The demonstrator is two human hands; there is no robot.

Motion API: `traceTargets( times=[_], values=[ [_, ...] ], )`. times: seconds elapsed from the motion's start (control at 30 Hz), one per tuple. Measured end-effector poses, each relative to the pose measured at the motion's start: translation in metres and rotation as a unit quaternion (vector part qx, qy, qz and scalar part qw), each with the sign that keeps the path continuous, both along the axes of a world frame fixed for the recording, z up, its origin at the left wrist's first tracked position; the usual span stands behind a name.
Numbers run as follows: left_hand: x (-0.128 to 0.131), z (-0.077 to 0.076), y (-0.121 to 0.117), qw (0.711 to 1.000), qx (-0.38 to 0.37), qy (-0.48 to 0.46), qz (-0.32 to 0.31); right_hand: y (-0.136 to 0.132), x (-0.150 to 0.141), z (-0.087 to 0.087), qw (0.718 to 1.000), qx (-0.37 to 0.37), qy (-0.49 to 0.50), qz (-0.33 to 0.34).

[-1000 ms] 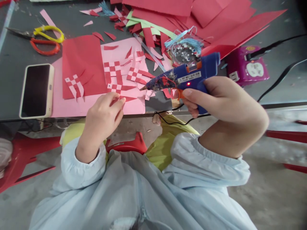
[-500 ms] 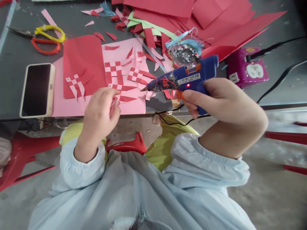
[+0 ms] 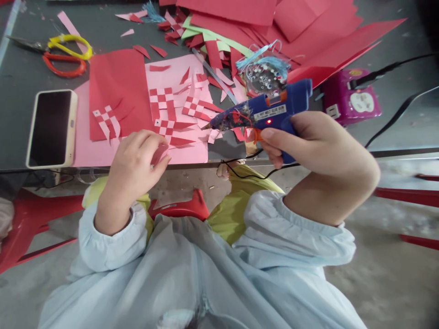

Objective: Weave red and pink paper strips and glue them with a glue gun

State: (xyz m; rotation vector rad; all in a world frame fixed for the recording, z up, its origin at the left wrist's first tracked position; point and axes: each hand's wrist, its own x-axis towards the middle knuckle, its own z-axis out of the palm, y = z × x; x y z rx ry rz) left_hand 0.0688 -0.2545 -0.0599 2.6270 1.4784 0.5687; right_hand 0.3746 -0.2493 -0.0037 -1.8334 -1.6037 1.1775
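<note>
My right hand (image 3: 291, 137) is wrapped around a blue hot glue gun (image 3: 254, 114) with a red light lit on its side. The gun's nozzle points left over the pink paper (image 3: 192, 155). Close to the paper's front edge, my left hand (image 3: 139, 157) is empty, its fingers curved and the thumb apart from them. Just beyond its fingertips lies a red-and-pink woven paper fish (image 3: 166, 128) with a small eye. More woven pieces (image 3: 195, 107) lie behind it. Another woven fish (image 3: 107, 121) rests on a red sheet (image 3: 118, 87) at the left.
A phone (image 3: 51, 128) and scissors (image 3: 65, 55) lie on the left. Behind the glue gun are a container of googly eyes (image 3: 264, 80), blue tassels and stacked red paper (image 3: 233, 11). A purple power socket (image 3: 353, 98) with cables stands on the right.
My left hand has drawn back slightly left and toward me from the woven fish, uncovering more of it. My right hand and the glue gun have stayed nearly still.
</note>
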Motion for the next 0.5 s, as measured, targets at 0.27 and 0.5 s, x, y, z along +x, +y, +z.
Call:
traceTargets(
  times=[0.27, 0.5],
  values=[
    [-0.0006, 0.0028, 0.0014, 0.998, 0.023, -0.027, -0.042, 0.0003, -0.0055, 0.002, 1.0, -0.001, -0.013, -0.012],
    [-0.0027, 0.0016, 0.0024, 0.997, 0.054, 0.003, -0.06, -0.0003, -0.0031, 0.0012, 1.0, 0.015, -0.022, -0.013]
  ],
)
